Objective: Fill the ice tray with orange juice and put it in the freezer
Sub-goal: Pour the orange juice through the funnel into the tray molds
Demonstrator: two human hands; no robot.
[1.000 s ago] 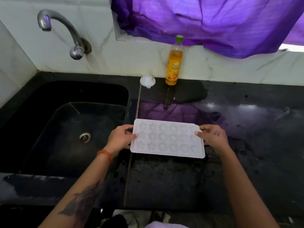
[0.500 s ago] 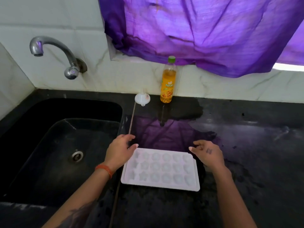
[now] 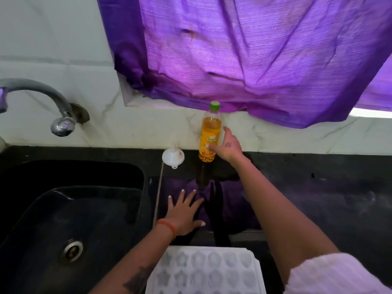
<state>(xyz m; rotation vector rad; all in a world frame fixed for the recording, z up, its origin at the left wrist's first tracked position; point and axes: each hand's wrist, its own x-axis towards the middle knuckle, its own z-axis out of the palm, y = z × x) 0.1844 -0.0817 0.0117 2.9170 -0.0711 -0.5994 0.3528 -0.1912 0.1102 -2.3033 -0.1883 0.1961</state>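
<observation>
A clear plastic juice bottle (image 3: 210,136) w/ green cap and yellow label is seen upright at the back of the black stone counter (image 3: 318,198), against the white wall; it is filled w/ orange liquid almost to the neck, cap on. The right hand (image 3: 228,145) is placed at the bottle's right side, thumb across the label front, fingers curled round the far side; a closing grasp is shown, but whether it is fully tight cannot be told. Just left of the bottle a small white plastic funnel (image 3: 173,157) is lying on the counter, spout toward the camera, nothing visible in it. Nearer the camera than the bottle, the left hand (image 3: 184,213) is laid flat on the counter, fingers spread wide, nothing held; an orange band is worn at the wrist. Nearest the camera, well apart from the bottle, the white plastic ice tray (image 3: 205,270) w/ star- and round-shaped cells is set on the counter's front part; the cells look empty, no liquid seen. Left of the bottle, a black sink (image 3: 42,219) w/ metal drain is seen dry, under a curved metal tap (image 3: 42,98). Above the bottle a purple cloth curtain (image 3: 244,56) is hung.
</observation>
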